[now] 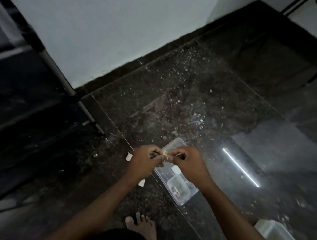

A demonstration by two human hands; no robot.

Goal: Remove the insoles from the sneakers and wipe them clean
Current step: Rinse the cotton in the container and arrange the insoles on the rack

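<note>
No sneakers or insoles are in view. My left hand [145, 158] and my right hand [186, 160] meet over a dark speckled floor, fingers pinched together on a small pale crumpled scrap [165, 154] held between them. Just beneath and behind the hands lies a clear plastic container [173, 144] on the floor, with a smaller clear tub [178, 190] inside it holding a few pale bits. What the scrap is made of I cannot tell in this dim light.
A dark shelf frame with a metal pole [65, 79] stands at the left against a white wall [112, 27]. Two small white paper pieces [129, 157] [141, 183] lie on the floor. Another clear container [276, 235] sits bottom right. My bare foot [144, 228] is below.
</note>
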